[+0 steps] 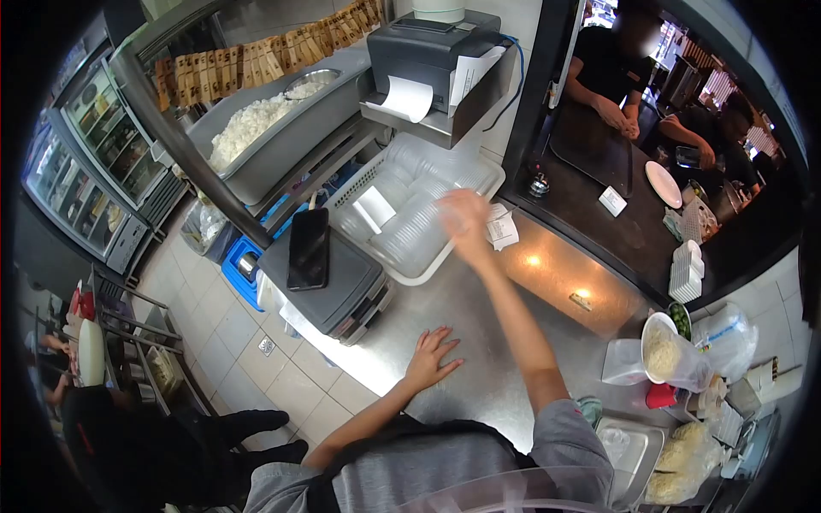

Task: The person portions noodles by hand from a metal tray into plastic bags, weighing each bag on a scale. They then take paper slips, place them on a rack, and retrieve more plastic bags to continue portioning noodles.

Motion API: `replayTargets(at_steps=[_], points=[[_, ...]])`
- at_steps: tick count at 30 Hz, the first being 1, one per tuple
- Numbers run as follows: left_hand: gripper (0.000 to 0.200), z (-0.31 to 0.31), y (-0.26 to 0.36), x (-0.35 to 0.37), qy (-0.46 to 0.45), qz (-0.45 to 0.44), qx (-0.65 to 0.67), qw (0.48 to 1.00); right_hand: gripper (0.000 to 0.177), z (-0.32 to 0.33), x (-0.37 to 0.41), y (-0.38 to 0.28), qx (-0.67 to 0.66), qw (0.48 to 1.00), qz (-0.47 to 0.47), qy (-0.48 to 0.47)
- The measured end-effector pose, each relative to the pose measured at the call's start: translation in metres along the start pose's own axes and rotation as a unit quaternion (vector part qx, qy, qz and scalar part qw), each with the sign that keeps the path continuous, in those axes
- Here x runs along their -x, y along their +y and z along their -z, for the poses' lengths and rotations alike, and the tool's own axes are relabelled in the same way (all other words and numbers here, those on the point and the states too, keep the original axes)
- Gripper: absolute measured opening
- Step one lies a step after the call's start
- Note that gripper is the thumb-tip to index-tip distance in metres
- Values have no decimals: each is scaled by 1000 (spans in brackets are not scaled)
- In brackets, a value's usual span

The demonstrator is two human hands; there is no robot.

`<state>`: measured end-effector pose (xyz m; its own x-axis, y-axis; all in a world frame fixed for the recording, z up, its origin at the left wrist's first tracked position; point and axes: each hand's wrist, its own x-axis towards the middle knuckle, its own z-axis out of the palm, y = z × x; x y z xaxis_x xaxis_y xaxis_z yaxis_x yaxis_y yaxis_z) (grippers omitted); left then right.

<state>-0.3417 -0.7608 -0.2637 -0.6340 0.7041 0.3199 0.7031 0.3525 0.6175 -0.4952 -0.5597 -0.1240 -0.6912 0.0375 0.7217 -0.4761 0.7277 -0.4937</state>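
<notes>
2 hands show in my feed. Left of the white basket (409, 275), a smartphone (308, 248) lies on a grey box (342, 295). Inside the basket, the clear plastic containers (410, 232) sit stacked, and I see none lifted out yet. Below the basket, the left hand (430, 357) lies spread flat on the steel counter (479, 312). At the basket's right edge, the right hand (463, 220) hovers over the containers, too blurred for me to tell its grip.
</notes>
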Motion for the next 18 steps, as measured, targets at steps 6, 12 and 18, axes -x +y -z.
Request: replayTargets(at_steps=[6, 12, 18], points=[[30, 50, 5, -10, 57, -62, 160, 983, 20, -120, 1, -29, -30, 961, -139, -239], [31, 212, 54, -45, 408, 16, 53, 912, 23, -15, -72, -105, -277, 821, -122, -484], [28, 247, 23, -56, 205, 82, 497, 839, 27, 14, -115, -145, -140, 949, 48, -278]])
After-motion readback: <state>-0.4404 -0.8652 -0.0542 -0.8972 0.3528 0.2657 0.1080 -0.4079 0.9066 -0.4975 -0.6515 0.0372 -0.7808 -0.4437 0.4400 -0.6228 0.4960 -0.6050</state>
